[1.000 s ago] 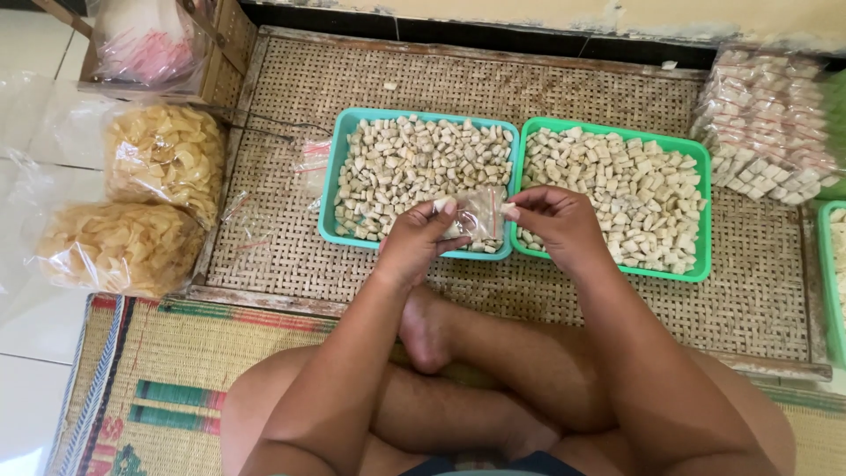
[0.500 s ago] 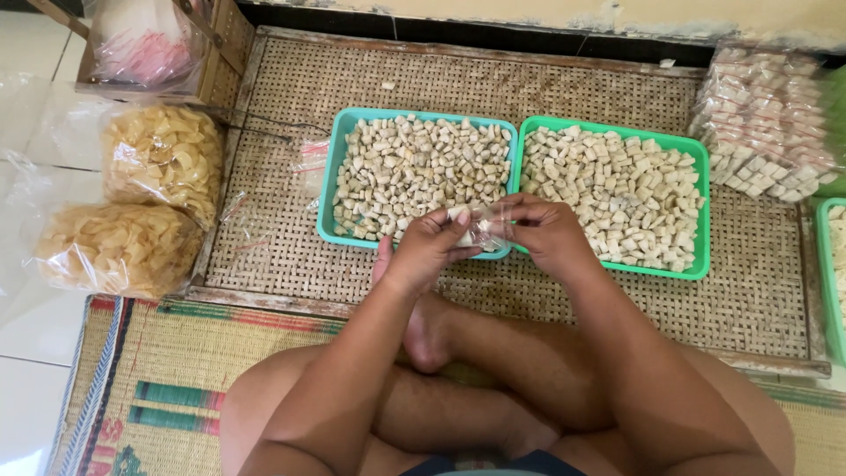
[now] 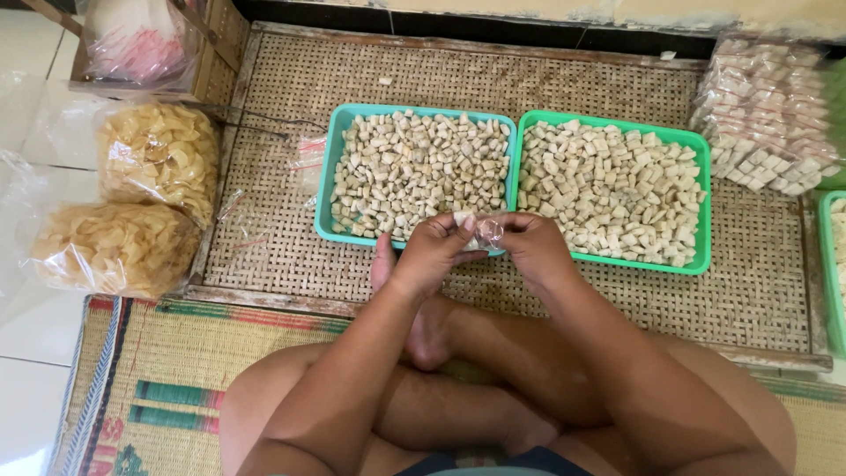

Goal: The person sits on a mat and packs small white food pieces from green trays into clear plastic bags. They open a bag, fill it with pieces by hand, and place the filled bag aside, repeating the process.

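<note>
My left hand [image 3: 436,251] and my right hand [image 3: 529,249] meet over the near edge of two trays, both pinching a small clear plastic bag [image 3: 486,234] between the fingertips. The bag looks twisted or bunched; its contents are hard to make out. Just beyond the hands sit a teal tray [image 3: 328,189] and a green tray [image 3: 701,207], each full of small pale cube-shaped snack pieces. I sit cross-legged with my legs below the hands.
Two large clear bags of yellow chips [image 3: 159,159] [image 3: 110,247] lie at the left. A stack of small packed bags [image 3: 767,115] lies at the right. A wooden crate with plastic bags [image 3: 150,44] stands top left. Another tray edge [image 3: 828,264] shows at the far right. Woven mats cover the floor.
The hands came closer together and drew slightly toward me, and the small bag between them is now bunched tighter at the fingertips.
</note>
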